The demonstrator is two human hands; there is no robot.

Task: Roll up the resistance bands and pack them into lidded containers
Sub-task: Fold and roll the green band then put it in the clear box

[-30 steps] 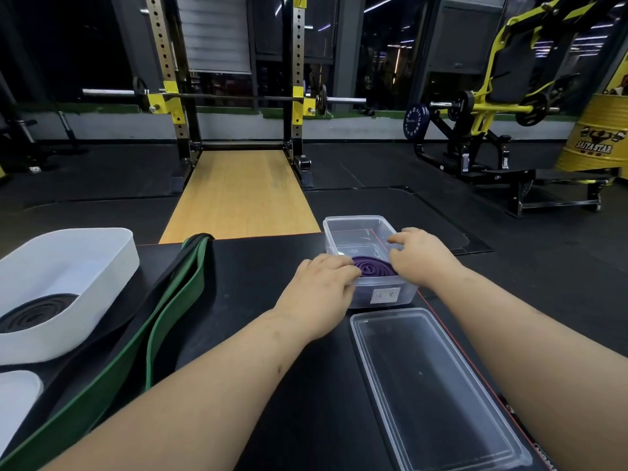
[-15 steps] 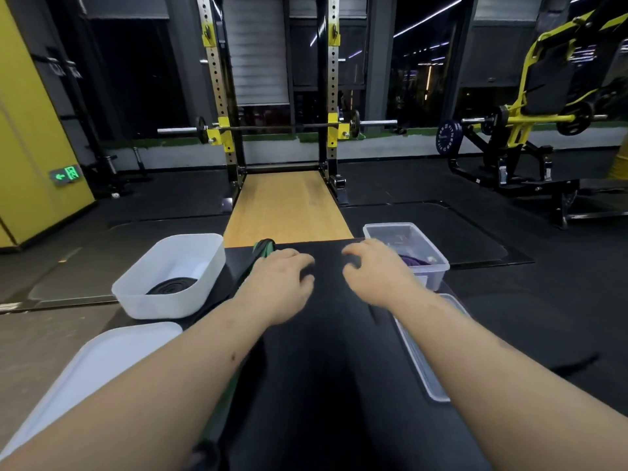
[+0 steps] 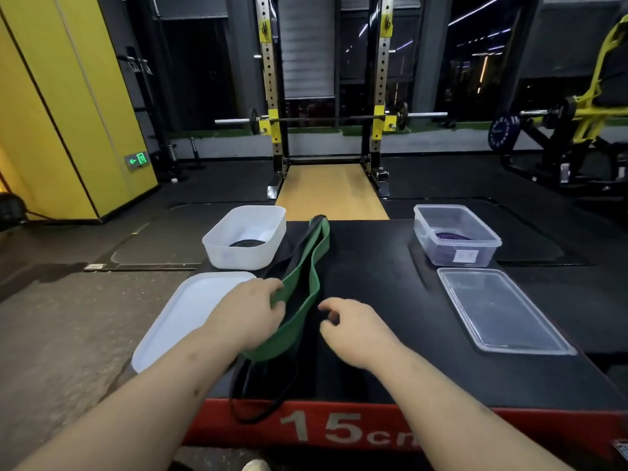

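While left hand [image 3: 248, 314] pinches green band [image 3: 307, 263] lying on platform [image 3: 373, 266], right hand [image 3: 356, 329] hovers beside it, fingers [image 3: 328, 304] loosely curled, empty. Purple band [image 3: 452, 236] coiled in clear tub [image 3: 484, 248].

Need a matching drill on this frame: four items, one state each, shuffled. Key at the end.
Items
1. white container
2. clear container
3. green band
4. clear lid

States
A. lies flat on the platform, off its box
B. holds a rolled purple band
C. gripped by the left hand
D. holds a rolled black band

Pairs: 1-D, 2-B, 3-C, 4-A
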